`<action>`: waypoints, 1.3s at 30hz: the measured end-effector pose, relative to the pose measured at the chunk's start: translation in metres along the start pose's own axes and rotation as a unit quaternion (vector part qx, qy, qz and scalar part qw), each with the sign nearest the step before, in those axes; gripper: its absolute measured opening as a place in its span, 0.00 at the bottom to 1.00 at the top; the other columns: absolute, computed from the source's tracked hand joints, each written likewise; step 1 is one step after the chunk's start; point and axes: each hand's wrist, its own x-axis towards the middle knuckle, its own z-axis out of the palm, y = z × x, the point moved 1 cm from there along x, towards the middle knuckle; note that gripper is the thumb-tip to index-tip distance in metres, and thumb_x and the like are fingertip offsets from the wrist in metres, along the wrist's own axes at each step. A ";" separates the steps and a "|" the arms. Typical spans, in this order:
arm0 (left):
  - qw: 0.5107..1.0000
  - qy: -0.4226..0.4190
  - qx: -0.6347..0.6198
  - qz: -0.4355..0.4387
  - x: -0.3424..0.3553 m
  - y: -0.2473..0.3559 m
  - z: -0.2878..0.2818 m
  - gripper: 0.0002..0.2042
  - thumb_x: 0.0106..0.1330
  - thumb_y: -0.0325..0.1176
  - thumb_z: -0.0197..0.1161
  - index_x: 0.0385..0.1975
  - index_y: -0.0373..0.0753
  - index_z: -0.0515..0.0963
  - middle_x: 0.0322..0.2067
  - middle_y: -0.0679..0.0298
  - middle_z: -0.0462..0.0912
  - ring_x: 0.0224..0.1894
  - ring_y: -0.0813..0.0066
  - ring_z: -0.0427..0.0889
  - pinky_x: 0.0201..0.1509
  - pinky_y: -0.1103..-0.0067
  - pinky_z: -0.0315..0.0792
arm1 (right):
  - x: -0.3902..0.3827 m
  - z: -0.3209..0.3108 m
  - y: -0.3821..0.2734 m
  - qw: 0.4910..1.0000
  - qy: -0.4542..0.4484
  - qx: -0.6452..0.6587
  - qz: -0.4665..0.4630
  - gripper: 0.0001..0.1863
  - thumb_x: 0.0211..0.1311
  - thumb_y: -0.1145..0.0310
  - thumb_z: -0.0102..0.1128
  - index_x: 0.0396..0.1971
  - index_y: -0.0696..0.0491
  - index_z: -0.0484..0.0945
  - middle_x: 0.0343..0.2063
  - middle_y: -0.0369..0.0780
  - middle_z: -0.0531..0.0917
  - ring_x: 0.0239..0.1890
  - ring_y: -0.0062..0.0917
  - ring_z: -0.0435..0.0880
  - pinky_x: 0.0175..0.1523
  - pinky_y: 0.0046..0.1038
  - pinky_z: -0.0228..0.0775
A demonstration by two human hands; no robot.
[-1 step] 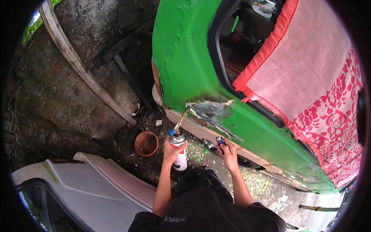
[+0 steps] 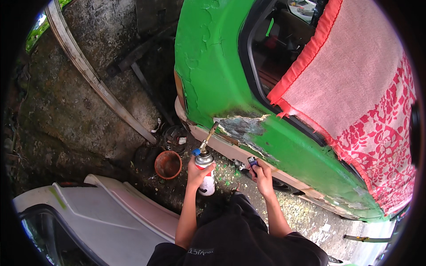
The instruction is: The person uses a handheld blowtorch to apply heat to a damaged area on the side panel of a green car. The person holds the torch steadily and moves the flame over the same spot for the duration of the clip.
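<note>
My left hand (image 2: 198, 174) is wrapped round a gas torch (image 2: 207, 182), a white and red canister with a blue knob and a brass nozzle. The nozzle's dark tip points up toward the green car body (image 2: 217, 84), close to a scorched patch (image 2: 244, 127) where the paint has peeled. No flame can be made out. In my right hand (image 2: 262, 175) is a small dark lighter (image 2: 253, 162), held upright beside the lower edge of the car, apart from the torch.
A red floral towel (image 2: 346, 102) drapes over the car's window and side. Behind the torch stands a brown clay-coloured pot (image 2: 168, 165). A grey-white car part (image 2: 106, 213) lies at lower left; a long metal strip (image 2: 95, 82) leans on the wall. Paint flakes litter the ground.
</note>
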 end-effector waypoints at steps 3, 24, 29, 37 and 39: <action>0.999 0.014 -0.031 -0.016 -0.001 0.007 0.002 0.18 0.55 0.24 0.75 0.42 0.34 0.73 0.36 0.60 0.86 0.38 0.75 0.86 0.45 0.77 0.80 | 0.001 0.001 0.002 1.000 0.000 -0.014 -0.012 0.10 0.70 0.70 0.45 0.34 0.58 0.75 0.17 0.27 0.64 0.19 0.10 0.57 0.23 0.20 0.47; 1.000 0.011 -0.010 -0.011 0.006 -0.001 -0.005 0.19 0.54 0.24 0.75 0.43 0.35 0.73 0.37 0.60 0.87 0.40 0.74 0.87 0.47 0.77 0.79 | 0.004 -0.002 0.003 1.000 -0.001 0.002 0.004 0.10 0.69 0.70 0.45 0.34 0.58 0.76 0.17 0.28 0.65 0.19 0.11 0.58 0.23 0.20 0.49; 1.000 0.015 -0.012 -0.005 0.006 0.003 -0.002 0.19 0.55 0.24 0.74 0.44 0.34 0.73 0.36 0.60 0.87 0.39 0.74 0.87 0.47 0.77 0.79 | 0.005 -0.002 0.005 1.000 -0.001 0.001 0.001 0.10 0.69 0.70 0.45 0.34 0.58 0.76 0.17 0.28 0.66 0.18 0.11 0.59 0.23 0.20 0.49; 0.999 0.030 -0.014 -0.015 0.001 -0.016 -0.002 0.20 0.54 0.27 0.76 0.44 0.34 0.73 0.38 0.61 0.86 0.38 0.75 0.86 0.46 0.77 0.79 | 0.006 -0.004 0.009 1.000 -0.002 -0.009 0.002 0.11 0.69 0.70 0.45 0.34 0.59 0.76 0.17 0.29 0.67 0.19 0.12 0.60 0.24 0.21 0.51; 0.999 0.027 -0.021 -0.016 0.002 -0.014 -0.001 0.20 0.54 0.27 0.76 0.44 0.34 0.73 0.38 0.60 0.86 0.39 0.75 0.86 0.46 0.77 0.79 | 0.006 -0.004 0.008 1.000 -0.003 -0.017 0.003 0.11 0.69 0.70 0.45 0.34 0.59 0.76 0.17 0.29 0.67 0.19 0.12 0.60 0.24 0.21 0.51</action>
